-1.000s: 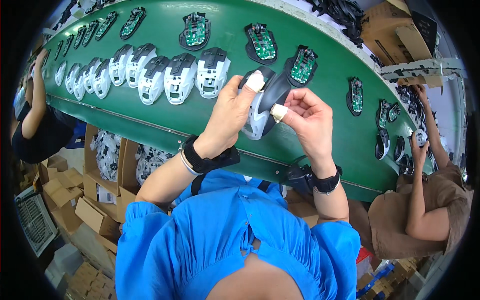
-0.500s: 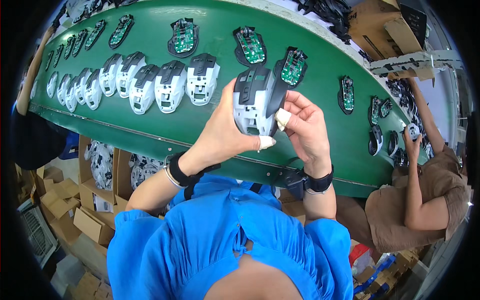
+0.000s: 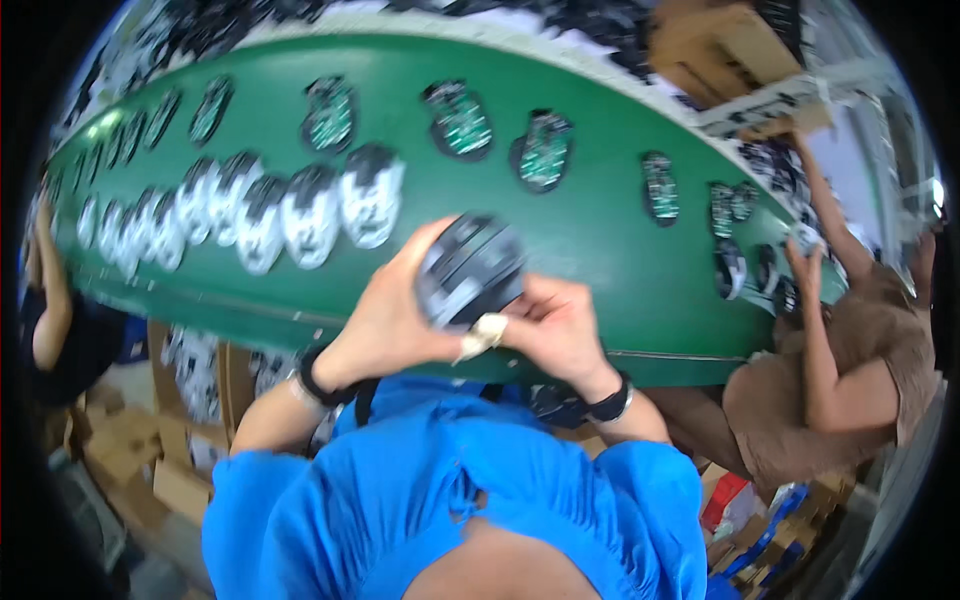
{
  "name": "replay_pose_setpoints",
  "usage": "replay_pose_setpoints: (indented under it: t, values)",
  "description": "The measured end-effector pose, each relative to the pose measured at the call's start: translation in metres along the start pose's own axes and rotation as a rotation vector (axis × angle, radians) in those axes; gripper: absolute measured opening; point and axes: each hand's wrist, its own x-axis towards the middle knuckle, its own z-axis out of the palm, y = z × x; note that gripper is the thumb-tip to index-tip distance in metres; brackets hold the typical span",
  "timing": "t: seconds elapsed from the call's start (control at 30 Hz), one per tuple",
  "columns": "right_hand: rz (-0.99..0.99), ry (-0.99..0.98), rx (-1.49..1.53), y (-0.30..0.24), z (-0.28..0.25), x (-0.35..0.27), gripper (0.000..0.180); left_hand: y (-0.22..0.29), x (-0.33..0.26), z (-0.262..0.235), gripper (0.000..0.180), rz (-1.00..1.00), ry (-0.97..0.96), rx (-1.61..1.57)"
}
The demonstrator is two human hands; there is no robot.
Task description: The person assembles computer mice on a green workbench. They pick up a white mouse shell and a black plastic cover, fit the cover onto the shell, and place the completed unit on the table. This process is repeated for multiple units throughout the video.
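Observation:
A computer mouse shell (image 3: 470, 265), dark on top with a grey part, is held up above the green table. My left hand (image 3: 390, 310) wraps round its left side, thumb along the lower edge. At the lower right edge, my right hand (image 3: 560, 330) grips it with bent fingers, its thumb close to the left thumb. Both thumbs wear pale finger covers. Motion blurs the picture, and the shell's underside is hidden. To the left stand several white and black mouse shells (image 3: 312, 220) in a row. Beyond them lie mouse bases with green circuit boards (image 3: 330, 115).
The green table (image 3: 600, 265) curves across the view. Black parts (image 3: 480, 15) are heaped along its far side, and a cardboard box (image 3: 725, 55) stands at the far right. A co-worker in brown (image 3: 820, 390) works at the right, another person (image 3: 50, 310) at the left. Open cartons (image 3: 180, 485) stand lower left.
The held shell has come nearer to me and tilted, so its dark top shows more. My right hand has shifted to its lower edge, thumbs now close together. The view has shifted.

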Motion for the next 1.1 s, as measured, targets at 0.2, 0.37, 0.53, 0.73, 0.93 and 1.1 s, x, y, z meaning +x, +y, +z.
replay_pose_setpoints:
  t: [0.2, 0.37, 0.53, 0.73, 0.93, 1.1]
  values:
    - [-0.213, -0.119, -0.014, -0.017, -0.008, -0.003, 0.074, 0.008, -0.019, 0.006, 0.092, -0.009, -0.133, -0.029]
    - [-0.302, -0.218, -0.215, -0.040, 0.005, -0.030, 0.081, 0.030, -0.046, 0.002, 0.087, 0.062, -0.116, 0.174]
    - [-0.697, -0.211, -0.264, -0.044, 0.016, -0.044, 0.082, 0.056, -0.052, 0.003, 0.091, 0.442, -0.111, 0.354]
    - [-0.583, -0.236, -0.191, -0.046, 0.007, -0.017, 0.082, 0.032, -0.043, -0.003, 0.083, 0.189, -0.017, 0.167]
    - [-0.364, -0.223, -0.185, -0.032, 0.013, 0.019, 0.078, 0.016, -0.021, -0.010, 0.085, -0.095, 0.083, -0.239]
    - [-0.015, -0.355, 0.132, -0.024, 0.037, 0.041, 0.073, -0.014, -0.070, -0.061, 0.087, -0.158, 0.285, -0.345]
